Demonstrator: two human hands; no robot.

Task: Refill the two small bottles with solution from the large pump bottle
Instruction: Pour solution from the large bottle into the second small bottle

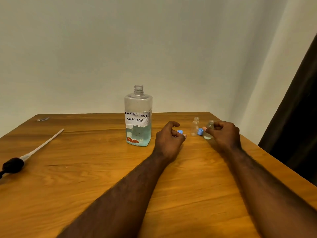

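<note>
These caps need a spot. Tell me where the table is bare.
The table is bare between the pump tube and the large bottle, and in front of that bottle. Crowded: the small bottles, with left hand and right hand each holding a blue cap.

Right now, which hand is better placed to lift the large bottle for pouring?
Probably left. The left hand is nearest the large bottle; the right hand is by the small bottles, pinching the second blue cap. The left must drop its blue cap.

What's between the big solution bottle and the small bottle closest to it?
Head view: only the left hand, holding a blue cap, lies between the large bottle and that small bottle.
</note>
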